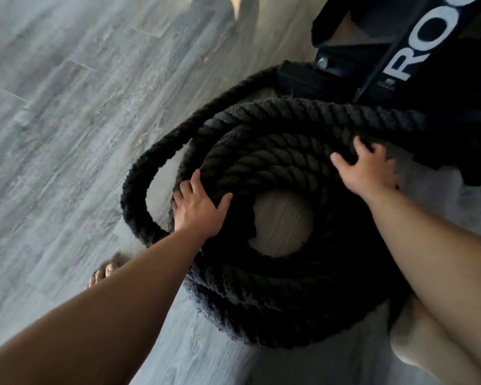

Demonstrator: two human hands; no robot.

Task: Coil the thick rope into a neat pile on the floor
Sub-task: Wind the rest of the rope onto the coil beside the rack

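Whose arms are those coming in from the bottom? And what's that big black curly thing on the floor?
The camera sits on a person's head and looks down, so the two arms are that person's own. There is only this one picture. The big black thing is a thick rope, wound round and round into a pile on the grey wooden floor. You can see bare floor through the hole in the middle. One loop on the left sticks out wider than the rest, so the pile isn't quite neat yet. The left hand rests on the left side of the pile and the right hand on its right side, fingers spread. At the top right stands a black metal frame with white letters. The person's bare toes peek out beside the left arm.
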